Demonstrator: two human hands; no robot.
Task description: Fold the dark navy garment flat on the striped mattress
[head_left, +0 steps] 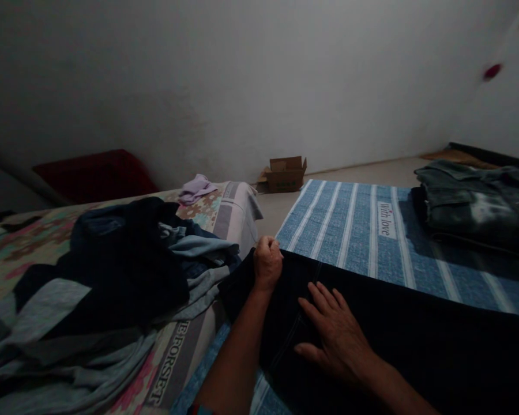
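Note:
A pair of dark trousers (398,340), nearly black, lies stretched across the blue striped bed cover (341,225) from the centre to the right edge. My left hand (268,262) is closed in a fist on their upper edge, near the left end. That end hangs toward the gap between the two beds. My right hand (335,328) rests flat on the cloth beside a stitched seam, its fingers spread. Folds and details of the trousers are hard to make out in the dim light.
A heap of dark and grey clothes (125,271) covers much of the flowered bed (225,216) on the left. A lilac cloth (196,189) lies behind it. Folded denim clothes (484,199) are stacked at right. An open cardboard box (284,174) stands by the wall.

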